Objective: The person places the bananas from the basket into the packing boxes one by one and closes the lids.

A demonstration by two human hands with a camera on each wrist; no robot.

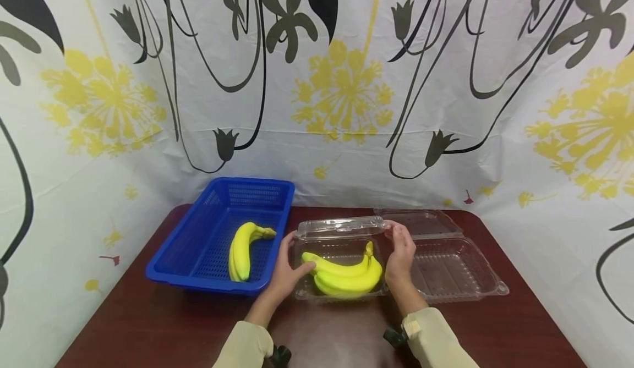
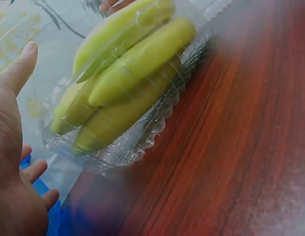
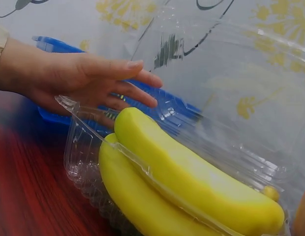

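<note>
Head: bananas lie in the clear container on the table, its lid raised at the back. Left hand at the container's left side, thumb and fingers spread. Right hand at the lid's right end; cannot tell whether it pinches. Blue basket, left, holds another bunch; second container, right, open.

Left wrist: bananas visible through the container; left thumb well apart from fingers.

Right wrist: left hand spread beside the container; lid raised behind the bananas.
</note>
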